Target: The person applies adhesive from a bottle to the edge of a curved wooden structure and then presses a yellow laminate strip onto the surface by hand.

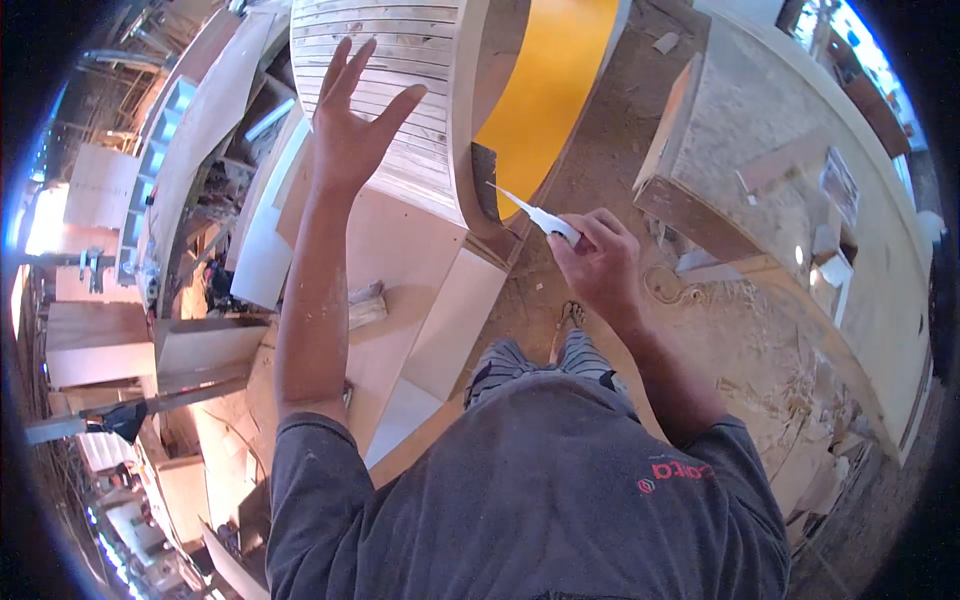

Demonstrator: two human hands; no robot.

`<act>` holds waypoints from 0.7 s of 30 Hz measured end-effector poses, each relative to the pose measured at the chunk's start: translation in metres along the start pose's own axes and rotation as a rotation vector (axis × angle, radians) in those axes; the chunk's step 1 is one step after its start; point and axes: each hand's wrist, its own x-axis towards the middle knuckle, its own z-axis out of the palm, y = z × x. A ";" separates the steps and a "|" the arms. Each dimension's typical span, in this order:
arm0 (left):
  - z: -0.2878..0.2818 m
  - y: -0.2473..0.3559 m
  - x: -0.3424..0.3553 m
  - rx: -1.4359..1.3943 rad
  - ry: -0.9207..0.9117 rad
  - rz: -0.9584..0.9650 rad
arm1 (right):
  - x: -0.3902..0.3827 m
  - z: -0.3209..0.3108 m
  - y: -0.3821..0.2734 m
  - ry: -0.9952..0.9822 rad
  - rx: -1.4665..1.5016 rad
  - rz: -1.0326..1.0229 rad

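My left hand [352, 140] is raised with fingers spread above a pale slatted wooden panel [400, 60]; I cannot tell whether it touches the slats. In my right hand [603, 262] is a small white glue bottle [550, 225] with a long thin nozzle. That nozzle points up and left, its tip by a dark grey-brown strip [485, 180] along the curved wooden edge [462, 150] of the slatted piece. Just right of this edge rises a curved yellow panel [548, 85]. Smooth pale boards [400, 260] lie below the slatted panel.
A large dusty worktable [760, 110] fills the right side, with wood offcuts [785, 165] on it. Wood shavings [770, 370] litter the floor at lower right. Stacked boards and box-like wooden pieces [100, 335] crowd the left. A small wood block [367, 305] rests near my left forearm.
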 end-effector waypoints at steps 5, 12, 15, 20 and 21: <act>0.021 -0.010 0.021 0.074 -0.043 0.089 | 0.045 0.018 0.018 -0.021 -0.010 -0.100; 0.031 -0.019 0.033 0.074 -0.242 0.128 | 0.073 0.029 0.013 -0.026 -0.115 -0.110; 0.035 -0.014 0.033 0.128 -0.279 0.102 | 0.077 0.033 0.016 -0.032 -0.125 -0.091; 0.048 -0.029 0.034 0.084 -0.276 0.203 | 0.082 0.038 0.015 -0.042 -0.123 -0.095; 0.050 -0.029 0.032 0.077 -0.258 0.190 | 0.084 0.038 0.014 -0.043 -0.116 -0.110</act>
